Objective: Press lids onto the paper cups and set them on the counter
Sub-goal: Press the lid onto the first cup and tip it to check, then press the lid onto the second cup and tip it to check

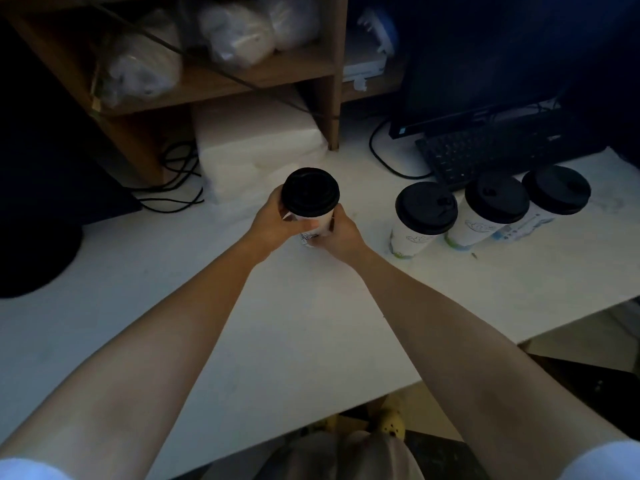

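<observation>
A white paper cup (317, 226) with a black lid (309, 191) on top is held upright above the white counter (294, 323), near its middle. My left hand (273, 225) grips the cup's left side and my right hand (341, 235) wraps its right side lower down. To the right, three more lidded paper cups stand in a row on the counter: the first cup (420, 220), the second cup (491, 206) and the third cup (550, 199).
A black keyboard (485, 155) and a dark monitor (485, 64) sit behind the cup row. Wooden shelves (221, 81) with plastic-wrapped stock stand at the back. Black cables (173, 181) lie at the left. The counter's front edge runs diagonally at the lower right.
</observation>
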`<state>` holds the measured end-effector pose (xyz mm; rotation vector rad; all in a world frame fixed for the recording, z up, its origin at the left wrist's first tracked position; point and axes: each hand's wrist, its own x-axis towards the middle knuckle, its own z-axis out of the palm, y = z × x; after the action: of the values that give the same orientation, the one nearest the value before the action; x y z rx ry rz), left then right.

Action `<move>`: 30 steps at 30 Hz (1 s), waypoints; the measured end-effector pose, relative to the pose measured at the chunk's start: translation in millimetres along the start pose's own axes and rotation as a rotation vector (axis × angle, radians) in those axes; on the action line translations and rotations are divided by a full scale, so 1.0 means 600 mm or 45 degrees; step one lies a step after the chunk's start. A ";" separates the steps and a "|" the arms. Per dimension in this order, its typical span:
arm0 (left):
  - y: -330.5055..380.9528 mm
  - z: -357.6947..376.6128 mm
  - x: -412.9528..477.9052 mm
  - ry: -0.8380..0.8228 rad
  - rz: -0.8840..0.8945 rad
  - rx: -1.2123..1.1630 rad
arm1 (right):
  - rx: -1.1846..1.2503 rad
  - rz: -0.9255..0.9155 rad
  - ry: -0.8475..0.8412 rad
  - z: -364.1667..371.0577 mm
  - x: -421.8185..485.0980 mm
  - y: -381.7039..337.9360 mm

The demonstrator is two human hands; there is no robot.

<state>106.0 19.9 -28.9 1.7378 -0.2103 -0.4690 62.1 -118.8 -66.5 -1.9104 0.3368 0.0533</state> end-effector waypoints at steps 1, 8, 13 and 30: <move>-0.001 0.001 -0.001 -0.002 0.002 0.006 | -0.001 -0.010 0.002 0.000 -0.002 0.001; 0.000 -0.001 -0.007 -0.010 -0.015 0.100 | -0.045 0.000 -0.105 -0.013 -0.008 -0.007; 0.002 0.004 -0.018 0.057 -0.225 0.404 | 0.013 0.131 -0.137 -0.043 -0.038 -0.025; 0.057 0.227 -0.018 -0.427 -0.203 0.257 | -0.395 0.487 0.073 -0.241 -0.161 0.068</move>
<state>43.2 -105.2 -14.9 1.8729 -0.3698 -0.8826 -59.3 -245.4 -32.6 -2.1302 0.7670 0.3212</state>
